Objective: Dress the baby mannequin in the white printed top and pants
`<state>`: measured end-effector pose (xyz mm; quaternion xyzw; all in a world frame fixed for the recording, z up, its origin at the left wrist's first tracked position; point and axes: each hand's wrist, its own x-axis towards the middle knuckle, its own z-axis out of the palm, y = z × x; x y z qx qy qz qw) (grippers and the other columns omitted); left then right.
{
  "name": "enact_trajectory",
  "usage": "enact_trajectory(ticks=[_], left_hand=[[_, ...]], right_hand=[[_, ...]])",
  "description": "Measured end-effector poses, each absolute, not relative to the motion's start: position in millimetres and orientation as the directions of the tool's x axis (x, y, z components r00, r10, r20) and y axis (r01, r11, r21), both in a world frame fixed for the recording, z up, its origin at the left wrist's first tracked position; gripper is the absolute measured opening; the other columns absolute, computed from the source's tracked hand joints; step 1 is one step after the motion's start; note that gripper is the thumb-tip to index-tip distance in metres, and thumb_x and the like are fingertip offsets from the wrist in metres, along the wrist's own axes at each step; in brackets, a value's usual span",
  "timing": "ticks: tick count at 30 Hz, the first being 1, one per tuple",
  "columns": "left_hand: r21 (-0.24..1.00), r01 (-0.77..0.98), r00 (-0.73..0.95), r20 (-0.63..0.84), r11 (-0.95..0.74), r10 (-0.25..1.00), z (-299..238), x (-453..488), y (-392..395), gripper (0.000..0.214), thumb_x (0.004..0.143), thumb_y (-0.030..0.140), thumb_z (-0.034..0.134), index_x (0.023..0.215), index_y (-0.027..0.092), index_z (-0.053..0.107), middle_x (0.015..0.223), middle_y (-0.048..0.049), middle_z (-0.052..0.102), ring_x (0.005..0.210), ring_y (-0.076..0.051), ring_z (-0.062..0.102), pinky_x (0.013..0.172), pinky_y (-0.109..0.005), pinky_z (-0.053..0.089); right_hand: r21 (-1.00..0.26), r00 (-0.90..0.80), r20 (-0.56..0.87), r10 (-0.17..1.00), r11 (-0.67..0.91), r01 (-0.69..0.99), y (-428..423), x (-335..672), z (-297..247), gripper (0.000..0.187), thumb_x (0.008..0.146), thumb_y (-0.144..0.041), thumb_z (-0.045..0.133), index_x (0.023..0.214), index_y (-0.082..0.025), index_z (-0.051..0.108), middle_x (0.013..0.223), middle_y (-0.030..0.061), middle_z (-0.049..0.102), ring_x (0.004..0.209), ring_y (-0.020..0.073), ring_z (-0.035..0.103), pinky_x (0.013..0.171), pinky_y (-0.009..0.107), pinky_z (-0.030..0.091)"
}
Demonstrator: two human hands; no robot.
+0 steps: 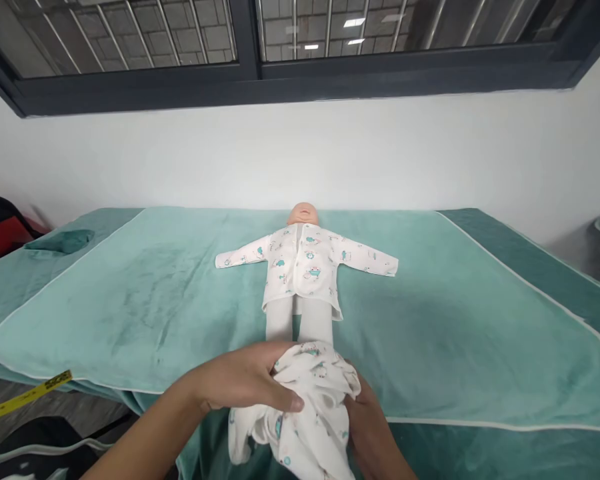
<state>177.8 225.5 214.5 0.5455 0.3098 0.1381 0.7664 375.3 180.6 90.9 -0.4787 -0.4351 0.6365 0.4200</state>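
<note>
A baby doll (304, 215) lies on its back with its arms spread, dressed in a white printed jacket (307, 263). Its white legs (316, 320) point toward me. Bunched white baby pants (317, 393) with a matching print are around or over the feet, which are hidden. My left hand (253, 377) grips the pants from the left, thumb lying on top of the cloth. On the right side my right hand (363, 407) holds them too, its fingers mostly covered by the fabric. One pant leg hangs loose at the lower left.
A light green blanket (170, 293) covers the darker green bed (505, 247), which stands against a white wall under a dark-framed window. A folded green cloth (60, 241) and a red and black bag (3, 230) are at the left. Yellow tape (25, 398) marks the floor.
</note>
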Motion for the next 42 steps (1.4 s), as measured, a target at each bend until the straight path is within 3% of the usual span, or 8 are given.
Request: enact_trajectory(ticks=[3, 5, 9, 14, 22, 29, 36, 42], left_hand=[[0.886, 0.109, 0.737, -0.376, 0.450, 0.561, 206, 172, 231, 0.059, 0.071, 0.028, 0.077, 0.127, 0.021, 0.060, 0.112, -0.0077, 0.069, 0.106, -0.027, 0.062, 0.089, -0.036, 0.047], [0.880, 0.119, 0.706, -0.401, 0.460, 0.584, 199, 170, 237, 0.059, 0.067, 0.028, 0.080, 0.122, 0.019, 0.063, 0.110, -0.0084, 0.070, 0.104, -0.027, 0.062, 0.087, -0.036, 0.048], [0.910, 0.115, 0.564, -0.389, 0.397, 0.728, 193, 177, 251, 0.043, 0.069, 0.029, 0.078, 0.109, 0.018, 0.067, 0.104, -0.0070, 0.070, 0.097, -0.026, 0.064, 0.082, -0.034, 0.049], [0.977, 0.130, 0.431, -0.207, 0.167, 0.878, 201, 195, 266, 0.017, 0.075, 0.027, 0.068, 0.090, 0.018, 0.066, 0.090, -0.0021, 0.067, 0.086, -0.021, 0.061, 0.075, -0.029, 0.045], [0.987, 0.160, 0.298, -0.073, 0.026, 0.952, 203, 206, 289, 0.021, 0.072, 0.030, 0.067, 0.088, 0.017, 0.063, 0.086, -0.0009, 0.064, 0.081, -0.020, 0.058, 0.070, -0.028, 0.043], [0.969, 0.243, 0.270, -0.098, 0.031, 0.958, 202, 179, 295, 0.022, 0.068, 0.029, 0.074, 0.075, 0.017, 0.057, 0.074, 0.0019, 0.052, 0.070, -0.014, 0.048, 0.061, -0.024, 0.035], [0.955, -0.182, 0.336, -0.164, 0.234, 0.928, 197, 149, 287, 0.024, 0.073, 0.031, 0.076, 0.076, 0.015, 0.059, 0.071, 0.0010, 0.057, 0.064, -0.010, 0.052, 0.059, -0.021, 0.037], [0.907, -0.365, 0.283, -0.110, 0.213, 0.953, 195, 168, 294, 0.030, 0.071, 0.030, 0.078, 0.091, 0.016, 0.061, 0.083, -0.0024, 0.065, 0.072, -0.014, 0.062, 0.067, -0.024, 0.047]], right_hand=[[-0.906, -0.149, -0.267, 0.952, -0.301, -0.297, 184, 375, 99, 0.043, 0.070, -0.034, 0.065, 0.113, -0.033, 0.065, 0.112, 0.0048, 0.071, 0.103, 0.0347, 0.064, 0.082, 0.046, 0.054], [-0.908, -0.107, -0.271, 0.957, -0.291, -0.301, 188, 373, 104, 0.044, 0.070, -0.033, 0.064, 0.113, -0.034, 0.064, 0.110, 0.0043, 0.071, 0.101, 0.0337, 0.064, 0.077, 0.043, 0.054], [-0.947, -0.014, -0.245, 0.969, -0.242, -0.210, 198, 369, 111, 0.037, 0.077, -0.038, 0.060, 0.113, -0.029, 0.061, 0.112, 0.0058, 0.069, 0.100, 0.0299, 0.064, 0.080, 0.039, 0.053], [-0.965, 0.037, -0.188, 0.982, -0.177, -0.192, 214, 367, 110, 0.042, 0.083, -0.044, 0.056, 0.121, -0.024, 0.055, 0.116, 0.0069, 0.066, 0.101, 0.0261, 0.062, 0.084, 0.036, 0.050], [-0.996, 0.184, 0.050, 0.982, 0.034, 0.088, 272, 380, 117, 0.028, 0.080, -0.037, 0.054, 0.102, -0.021, 0.058, 0.099, 0.0054, 0.065, 0.096, 0.0245, 0.056, 0.083, 0.035, 0.045], [-0.965, 0.059, 0.112, 0.992, 0.094, 0.245, 304, 401, 115, 0.015, 0.073, -0.027, 0.050, 0.085, -0.020, 0.057, 0.081, -0.0010, 0.061, 0.081, 0.0202, 0.052, 0.075, 0.032, 0.040], [-0.926, -0.155, 0.120, 0.981, 0.167, 0.339, 305, 413, 122, 0.015, 0.074, -0.024, 0.051, 0.087, -0.021, 0.056, 0.084, 0.0003, 0.058, 0.080, 0.0195, 0.051, 0.073, 0.032, 0.039], [-0.878, -0.412, 0.198, 0.890, 0.348, 0.330, 292, 410, 177, 0.026, 0.083, -0.026, 0.054, 0.109, -0.026, 0.058, 0.116, 0.0037, 0.057, 0.106, 0.0211, 0.053, 0.091, 0.036, 0.042]])
